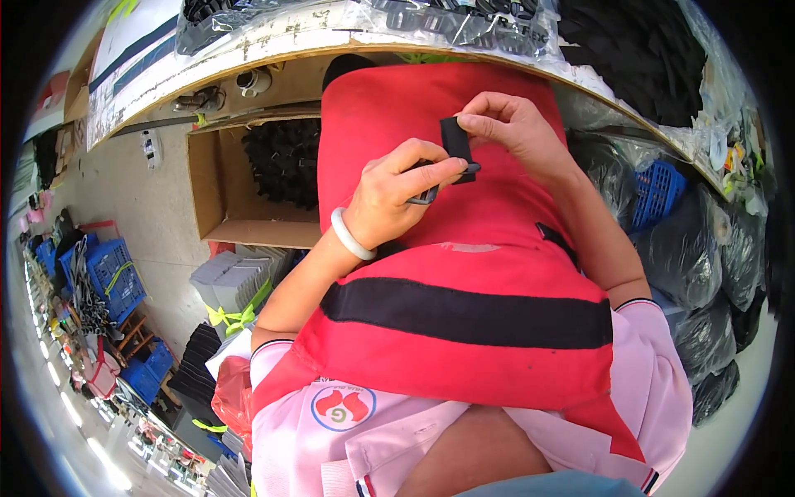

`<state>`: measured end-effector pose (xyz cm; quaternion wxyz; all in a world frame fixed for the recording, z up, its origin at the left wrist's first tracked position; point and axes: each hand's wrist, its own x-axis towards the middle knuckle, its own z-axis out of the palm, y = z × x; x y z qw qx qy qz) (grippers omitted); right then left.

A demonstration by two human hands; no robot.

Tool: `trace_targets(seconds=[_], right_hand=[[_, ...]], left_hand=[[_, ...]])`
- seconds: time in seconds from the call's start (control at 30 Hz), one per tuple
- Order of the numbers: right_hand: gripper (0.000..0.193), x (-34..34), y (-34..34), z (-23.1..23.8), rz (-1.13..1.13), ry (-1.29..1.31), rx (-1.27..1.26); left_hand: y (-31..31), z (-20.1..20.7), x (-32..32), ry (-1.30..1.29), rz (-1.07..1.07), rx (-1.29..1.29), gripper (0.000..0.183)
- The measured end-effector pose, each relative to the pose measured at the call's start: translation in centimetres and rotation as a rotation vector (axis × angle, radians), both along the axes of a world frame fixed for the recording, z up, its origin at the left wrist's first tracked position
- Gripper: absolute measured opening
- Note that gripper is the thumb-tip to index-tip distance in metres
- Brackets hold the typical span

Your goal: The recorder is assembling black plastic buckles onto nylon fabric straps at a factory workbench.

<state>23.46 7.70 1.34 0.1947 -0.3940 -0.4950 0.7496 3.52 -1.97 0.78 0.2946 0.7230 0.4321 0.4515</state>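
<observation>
Above the red apron [464,323] on my lap, both hands work on a short, flat black strap [456,141]. My right hand [520,137] pinches the strap's upper end between thumb and fingertips. My left hand [396,195], with a white bangle on its wrist, is closed around a small dark loop-shaped piece [427,195]. The strap's lower end lies against the left fingertips. Whether the dark piece is a buckle or a tool I cannot make out, as the left fingers cover most of it.
Ahead is a worktable edge [356,37] with bagged black parts on it. An open cardboard box [265,233] of black pieces stands left of my knees. Black plastic bags [681,253] and a blue basket [658,195] crowd the right. Blue crates [116,277] sit farther left.
</observation>
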Motion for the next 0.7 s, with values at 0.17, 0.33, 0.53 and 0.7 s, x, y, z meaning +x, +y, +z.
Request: trace_targets(seconds=[0.17,0.33,0.53,0.7], right_hand=[[0.014,-0.5,-0.6,0.1,-0.064,0.035,0.037],[0.013,-2.2,-0.6,-1.4,-0.15,0.042,0.149],[0.022,-9.9,-0.4,-2.0,-0.122,0.209,0.208],[0.034,-9.9,-0.7,-2.1,0.213,0.18,0.054]], left_hand=[[-0.6,0.0,-0.1,-0.03,0.01,-0.018,0.035],[-1.3,1.6,-0.5,-0.041,0.063,-0.023,0.032],[-3.2,4.5,-0.8,-0.321,0.064,-0.272,0.025],[-2.9,4.2,-1.7,-0.912,0.043,-0.837,0.026]])
